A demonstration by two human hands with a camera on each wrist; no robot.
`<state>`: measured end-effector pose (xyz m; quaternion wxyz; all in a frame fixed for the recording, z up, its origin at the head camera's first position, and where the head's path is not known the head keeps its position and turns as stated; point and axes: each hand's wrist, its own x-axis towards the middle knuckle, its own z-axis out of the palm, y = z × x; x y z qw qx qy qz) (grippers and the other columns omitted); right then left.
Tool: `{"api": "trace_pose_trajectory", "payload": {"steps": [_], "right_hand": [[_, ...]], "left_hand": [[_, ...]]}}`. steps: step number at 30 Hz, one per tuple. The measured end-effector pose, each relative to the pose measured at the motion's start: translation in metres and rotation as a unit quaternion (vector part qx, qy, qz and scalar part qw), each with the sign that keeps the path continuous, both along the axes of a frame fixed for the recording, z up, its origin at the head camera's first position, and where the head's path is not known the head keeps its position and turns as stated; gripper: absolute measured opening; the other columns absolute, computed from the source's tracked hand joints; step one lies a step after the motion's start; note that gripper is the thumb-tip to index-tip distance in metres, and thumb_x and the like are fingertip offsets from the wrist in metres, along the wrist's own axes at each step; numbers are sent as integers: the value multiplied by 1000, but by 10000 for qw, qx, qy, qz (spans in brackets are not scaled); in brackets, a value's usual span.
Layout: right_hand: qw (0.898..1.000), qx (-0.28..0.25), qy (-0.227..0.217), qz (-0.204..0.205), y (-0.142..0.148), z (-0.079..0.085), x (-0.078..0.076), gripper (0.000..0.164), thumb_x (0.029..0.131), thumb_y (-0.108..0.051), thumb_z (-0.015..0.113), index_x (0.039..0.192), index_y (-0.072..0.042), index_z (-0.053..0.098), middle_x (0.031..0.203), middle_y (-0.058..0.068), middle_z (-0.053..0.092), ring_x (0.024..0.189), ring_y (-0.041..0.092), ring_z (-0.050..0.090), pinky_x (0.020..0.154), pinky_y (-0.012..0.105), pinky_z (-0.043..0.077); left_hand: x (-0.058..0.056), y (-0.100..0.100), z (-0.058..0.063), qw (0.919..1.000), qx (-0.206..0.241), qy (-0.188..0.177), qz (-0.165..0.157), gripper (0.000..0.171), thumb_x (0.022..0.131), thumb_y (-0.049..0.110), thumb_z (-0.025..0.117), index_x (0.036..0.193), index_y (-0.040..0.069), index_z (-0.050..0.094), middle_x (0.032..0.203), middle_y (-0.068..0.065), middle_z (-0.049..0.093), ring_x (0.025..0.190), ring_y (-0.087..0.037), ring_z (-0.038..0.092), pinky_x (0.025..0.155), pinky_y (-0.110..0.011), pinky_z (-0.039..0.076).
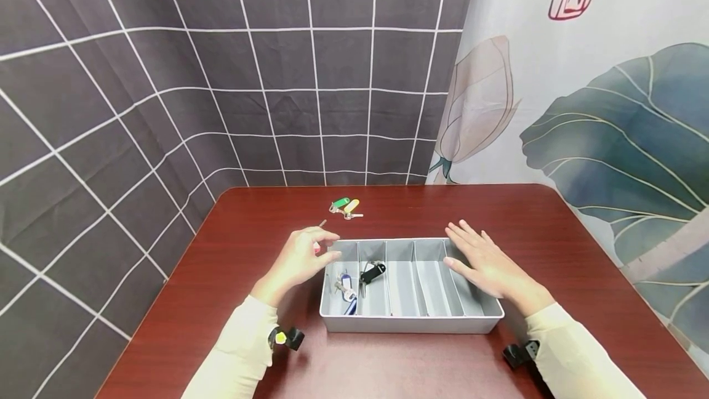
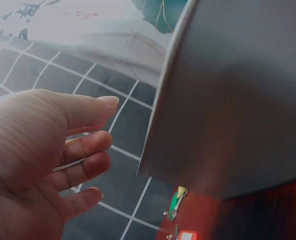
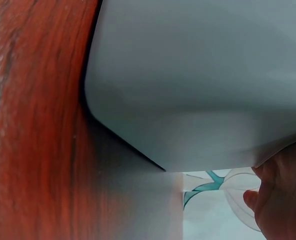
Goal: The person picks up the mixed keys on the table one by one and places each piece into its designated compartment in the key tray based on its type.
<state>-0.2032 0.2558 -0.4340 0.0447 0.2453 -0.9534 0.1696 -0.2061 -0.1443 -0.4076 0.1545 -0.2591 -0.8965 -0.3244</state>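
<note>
A grey compartment tray lies on the table between my hands. My left hand hovers by its back left corner, thumb and fingers apart with nothing between them. Keys with blue tags lie in the leftmost compartment; keys with a black tag lie in the second. My right hand is spread over the tray's right end, fingers straight. A red key tag shows partly behind the left fingers and also appears as a red tag in the left wrist view.
Keys with a green tag and a yellow tag lie on the red-brown table beyond the tray. A dark gridded curtain hangs behind the table, with a flower-printed white curtain at the right.
</note>
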Motion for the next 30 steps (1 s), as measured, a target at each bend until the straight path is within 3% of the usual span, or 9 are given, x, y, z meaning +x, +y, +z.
{"api": "trace_pose_trajectory", "payload": {"steps": [6,13,17,21,30], "right_hand": [[10000,-2,-47,22,0,0,1,75,95,-57,46,150,-8,33,155,11,29,145,32,12,112,58,11],[10000,-7,-6,42,1,-2,0,74,95,-57,46,149,-8,33,155,10,28,146,31,12,112,57,12],[10000,-22,-36,19,1,-3,-1,75,95,-57,46,150,-9,33,156,10,28,146,29,11,112,57,12],[10000,-27,-45,30,1,-4,-1,74,95,-57,45,150,-9,32,156,9,28,146,28,10,112,57,12],[10000,-65,62,36,1,-3,-1,73,95,-56,47,149,-9,34,155,9,30,145,31,14,112,57,14]], "left_hand": [[-2,-19,1,9997,55,56,236,29,74,16,83,102,12,75,85,2,68,70,-14,58,64,-29,48],[-8,-44,-5,9990,37,-205,399,26,75,19,83,99,12,75,85,4,69,71,-7,61,65,-28,51],[-10,-56,-9,9983,-147,-213,523,32,74,16,84,102,8,74,88,1,69,78,-15,64,70,-34,51],[-11,-65,-14,9968,-247,-441,628,34,75,17,83,106,6,72,92,-7,70,84,-26,64,75,-40,51],[-23,-82,-27,9956,-558,-605,446,42,72,18,85,109,2,71,98,-7,69,91,-25,64,83,-43,50]]}}
